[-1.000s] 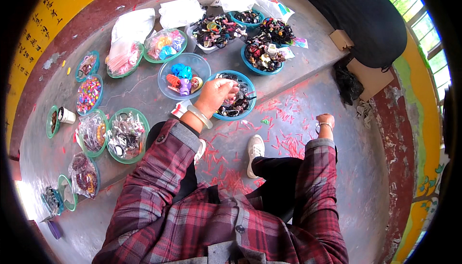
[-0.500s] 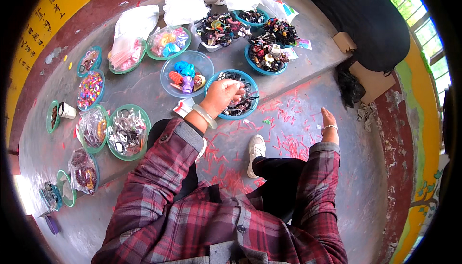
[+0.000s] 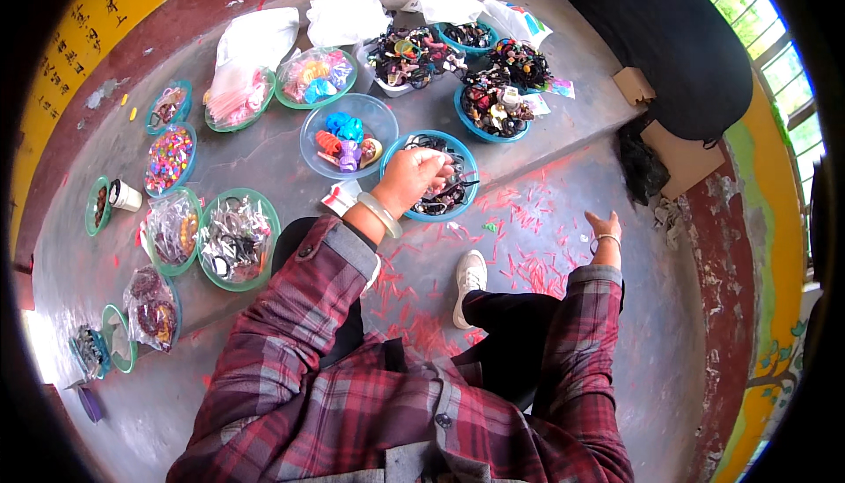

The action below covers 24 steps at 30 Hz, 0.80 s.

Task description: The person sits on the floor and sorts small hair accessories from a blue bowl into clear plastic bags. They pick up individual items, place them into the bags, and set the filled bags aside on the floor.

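My left hand (image 3: 410, 178), a pale bangle on its wrist, hovers over the near rim of a blue basin (image 3: 476, 185). Dark, stringy bands that look like hair ties (image 3: 456, 191) fill that basin. The fingers of this hand are pinched together; whatever is between them is hidden or too small to make out. Off to the right, above the floor, my right hand (image 3: 604, 226) is held away from the basins, thumb and fingers apart, with nothing visible in it. A clear blue bowl (image 3: 310, 122) with a purple piece (image 3: 349, 155) and other bright pieces stands beyond my left hand.
Thin red scraps (image 3: 532, 263) litter the floor around my shoe (image 3: 471, 276). A raised step carries several basins of hair accessories, including a green one (image 3: 273, 258) with bagged items. White bags (image 3: 348, 21) lie behind. A large black covered shape (image 3: 656, 38) stands at the right.
The whole view has shifted slightly, moving the basins a little rightward. My left hand stays pinched over the blue basin. On the right hand, the thumb and fingers now show more spread.
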Each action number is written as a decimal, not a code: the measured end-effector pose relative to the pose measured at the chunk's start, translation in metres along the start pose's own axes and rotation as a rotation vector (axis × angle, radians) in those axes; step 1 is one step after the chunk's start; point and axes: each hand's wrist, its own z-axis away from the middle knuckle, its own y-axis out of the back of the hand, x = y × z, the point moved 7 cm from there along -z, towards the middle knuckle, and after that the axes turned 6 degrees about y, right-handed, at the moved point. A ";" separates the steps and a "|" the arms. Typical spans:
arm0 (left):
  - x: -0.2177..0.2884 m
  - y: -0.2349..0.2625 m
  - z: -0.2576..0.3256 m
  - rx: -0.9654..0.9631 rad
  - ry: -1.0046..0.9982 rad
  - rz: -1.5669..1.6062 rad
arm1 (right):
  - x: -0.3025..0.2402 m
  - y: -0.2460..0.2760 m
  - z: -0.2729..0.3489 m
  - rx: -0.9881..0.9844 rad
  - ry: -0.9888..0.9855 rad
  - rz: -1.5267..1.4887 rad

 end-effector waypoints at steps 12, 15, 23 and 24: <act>-0.003 -0.004 0.005 -0.074 0.126 0.173 | -0.131 0.022 0.085 -0.532 0.251 -1.262; -0.003 -0.009 0.008 -0.108 0.185 0.379 | -0.199 0.036 0.156 -0.639 0.401 -1.282; 0.006 -0.021 0.014 -0.203 0.207 0.479 | -0.251 0.020 0.223 -0.599 0.505 -1.289; 0.005 -0.022 0.015 -0.216 0.216 0.488 | -0.253 0.020 0.224 -0.570 0.508 -1.288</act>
